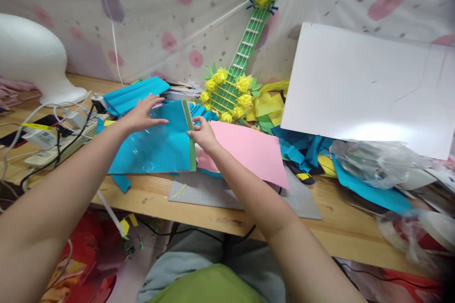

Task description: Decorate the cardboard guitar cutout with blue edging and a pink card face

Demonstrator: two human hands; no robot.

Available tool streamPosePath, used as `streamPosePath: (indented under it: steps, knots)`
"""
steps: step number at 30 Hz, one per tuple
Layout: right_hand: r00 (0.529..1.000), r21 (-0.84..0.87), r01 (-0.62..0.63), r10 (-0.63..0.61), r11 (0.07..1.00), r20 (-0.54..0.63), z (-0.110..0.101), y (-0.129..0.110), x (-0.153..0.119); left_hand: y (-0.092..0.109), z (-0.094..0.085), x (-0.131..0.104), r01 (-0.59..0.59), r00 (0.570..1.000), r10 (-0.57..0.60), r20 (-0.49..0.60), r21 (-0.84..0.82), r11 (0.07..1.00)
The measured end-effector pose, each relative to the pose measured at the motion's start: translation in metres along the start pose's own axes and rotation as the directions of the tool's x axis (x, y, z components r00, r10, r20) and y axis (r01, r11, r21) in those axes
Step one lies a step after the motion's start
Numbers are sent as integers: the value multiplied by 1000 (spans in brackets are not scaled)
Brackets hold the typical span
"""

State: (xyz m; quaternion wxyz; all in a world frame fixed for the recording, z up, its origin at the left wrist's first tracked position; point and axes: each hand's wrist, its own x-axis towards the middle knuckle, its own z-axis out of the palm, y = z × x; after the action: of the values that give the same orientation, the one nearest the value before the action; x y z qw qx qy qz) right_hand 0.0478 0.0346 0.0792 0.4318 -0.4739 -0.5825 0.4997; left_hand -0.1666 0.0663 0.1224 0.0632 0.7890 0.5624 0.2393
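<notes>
A shiny pack of teal paper sheets (156, 144) lies on the wooden desk (199, 208), wrapped in clear film, with a green sheet edge showing along its right side. My left hand (144, 112) rests flat on the pack's upper part, fingers spread. My right hand (203, 135) pinches the pack's right edge, where it meets a pink sheet (249, 151). The pink sheet lies flat to the right, on a grey cutting mat (213, 191).
A green paper guitar (236, 75) with yellow flowers leans on the back wall. A large white board (366, 87) stands at right, above teal and yellow scraps and clear plastic bags (373, 161). A power strip with cables (50, 139) and a white foam head (31, 57) are at left.
</notes>
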Motion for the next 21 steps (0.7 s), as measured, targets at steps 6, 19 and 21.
streamPosePath:
  steps: [6,19,21]
  knots:
    - [998,219,49,-54,974,17,-25,-15,-6,17,-32,50,158,920,-159,357,32,987]
    - [960,309,-41,-48,950,277,-74,-20,-18,76,-50,67,87,940,-99,327,50,995]
    - [941,316,-33,-77,948,328,-76,-22,-19,77,-56,66,101,939,-98,330,8,995]
